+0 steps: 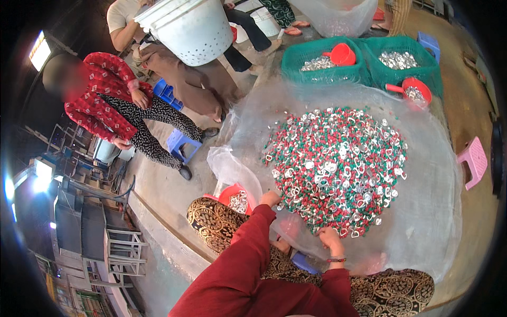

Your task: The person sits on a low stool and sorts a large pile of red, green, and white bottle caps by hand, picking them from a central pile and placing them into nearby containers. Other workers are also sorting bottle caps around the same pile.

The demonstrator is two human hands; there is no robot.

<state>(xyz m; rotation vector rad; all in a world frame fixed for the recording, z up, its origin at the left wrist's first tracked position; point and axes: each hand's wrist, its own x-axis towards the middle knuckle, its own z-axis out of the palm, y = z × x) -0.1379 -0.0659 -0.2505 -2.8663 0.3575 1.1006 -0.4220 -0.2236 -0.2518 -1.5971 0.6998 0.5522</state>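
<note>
Evidently reaching to a multicoloured heap [338, 169] on clear sheeting [430, 211], with silvery pieces [398, 60] in green baskets [291, 59] at its twelve and one o'clock and in a red tub [227, 194] toward nine, left hand [270, 198] at eight and right hand [330, 238] at six (whether pinched together or parted, cannot tell).
</note>
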